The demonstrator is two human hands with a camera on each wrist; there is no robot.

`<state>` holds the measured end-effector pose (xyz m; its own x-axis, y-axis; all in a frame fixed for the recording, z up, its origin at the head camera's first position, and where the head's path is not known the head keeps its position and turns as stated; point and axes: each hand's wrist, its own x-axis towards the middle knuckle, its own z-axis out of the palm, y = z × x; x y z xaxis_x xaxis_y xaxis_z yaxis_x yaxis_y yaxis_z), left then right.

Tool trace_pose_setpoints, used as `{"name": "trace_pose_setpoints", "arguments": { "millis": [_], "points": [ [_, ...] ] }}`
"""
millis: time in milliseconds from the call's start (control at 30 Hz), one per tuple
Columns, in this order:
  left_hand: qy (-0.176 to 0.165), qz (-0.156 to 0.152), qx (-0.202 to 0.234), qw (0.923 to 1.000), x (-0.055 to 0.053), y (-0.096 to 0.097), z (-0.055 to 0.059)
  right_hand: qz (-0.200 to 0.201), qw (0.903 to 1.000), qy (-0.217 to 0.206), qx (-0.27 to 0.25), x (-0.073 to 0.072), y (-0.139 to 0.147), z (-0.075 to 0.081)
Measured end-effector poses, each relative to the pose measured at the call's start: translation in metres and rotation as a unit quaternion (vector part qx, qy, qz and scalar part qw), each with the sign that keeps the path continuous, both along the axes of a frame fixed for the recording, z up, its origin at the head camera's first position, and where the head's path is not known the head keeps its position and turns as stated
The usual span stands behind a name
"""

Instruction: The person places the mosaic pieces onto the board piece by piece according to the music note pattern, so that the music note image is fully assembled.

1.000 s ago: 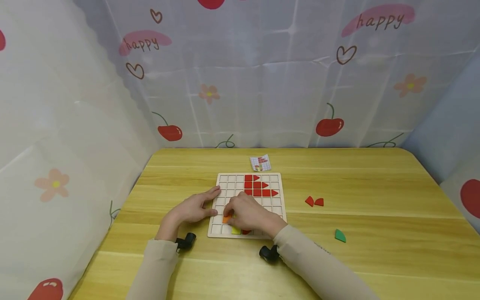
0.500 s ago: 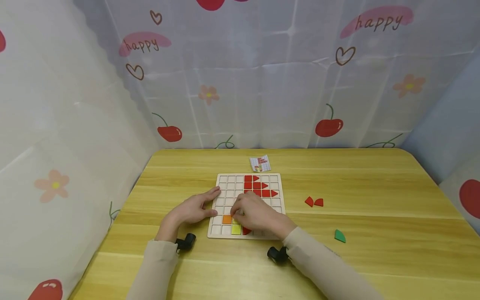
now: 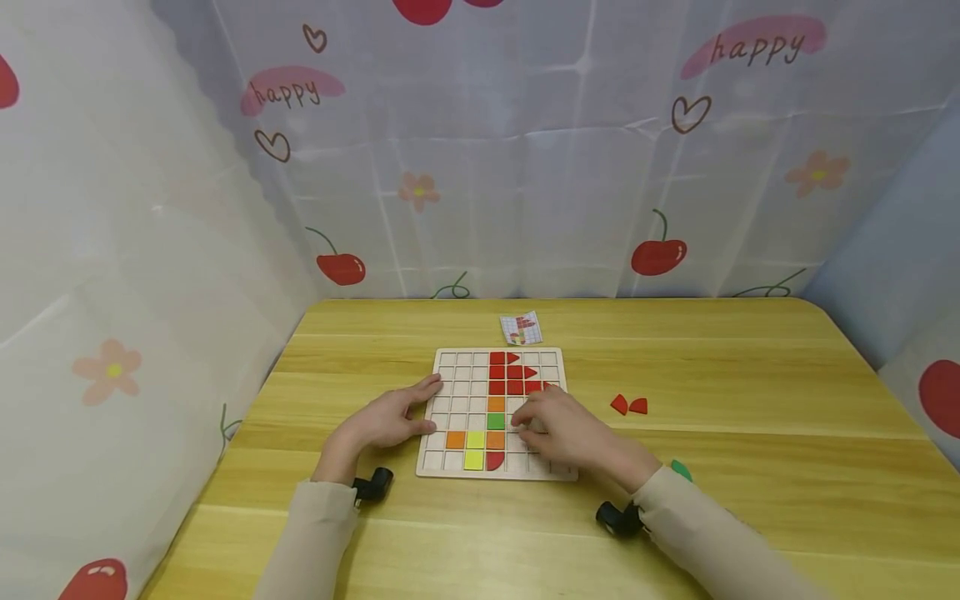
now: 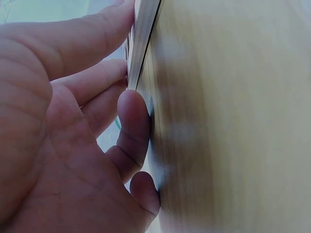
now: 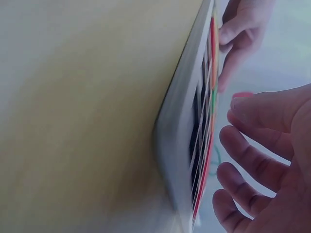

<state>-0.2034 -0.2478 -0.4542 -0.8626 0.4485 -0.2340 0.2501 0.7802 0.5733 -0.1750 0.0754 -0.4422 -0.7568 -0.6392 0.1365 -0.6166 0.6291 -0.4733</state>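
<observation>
A wooden grid board (image 3: pixel 432 460) lies on the table in the head view, with red, orange, green and yellow tiles in its cells. My left hand (image 3: pixel 386 418) rests at the board's left edge; in the left wrist view its fingertips touch the board's side. Above the right half of the board is my right hand (image 3: pixel 570 429), its fingers loosely bent, and the right wrist view shows nothing between them. Left of these fingers are a green square tile (image 3: pixel 496 422) and an orange one (image 3: pixel 496 440). Yellow squares (image 3: pixel 474 459) adjoin a red quarter-round tile (image 3: pixel 495 461).
Two red quarter-round pieces (image 3: pixel 628 405) lie on the table (image 3: pixel 750 367) right of the board. A green piece (image 3: pixel 681 470) is partly covered by the right forearm. Behind the board sits a small pattern card (image 3: pixel 521 328). A printed curtain (image 3: pixel 525 208) stands at the back.
My right hand has moved right, away from the orange and yellow tiles at the lower left, uncovering the column of orange and green squares. My left hand has stayed at the board's edge.
</observation>
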Motion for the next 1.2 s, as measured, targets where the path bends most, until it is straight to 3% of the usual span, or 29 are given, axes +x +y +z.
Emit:
{"name": "trace_pose_setpoints", "arguments": {
  "millis": [400, 700, 967, 1200],
  "points": [
    [-0.004, 0.002, 0.005, 1.0, 0.003, 0.002, 0.004, -0.067, 0.9977, -0.005, 0.005, 0.002, 0.075, 0.003],
    [-0.004, 0.009, -0.003, 1.0, 0.003, 0.002, 0.003, -0.112, 0.9921, -0.049, -0.024, -0.006, 0.122, 0.001],
    [-0.004, 0.006, 0.001, 1.0, 0.002, 0.001, 0.002, -0.15, 0.987, -0.055, -0.017, -0.012, 0.154, -0.009],
    [-0.007, 0.012, 0.01, 0.9999, 0.003, 0.001, 0.003, -0.147, 0.9876, -0.056, -0.004, -0.019, 0.167, -0.015]
  ]
}}
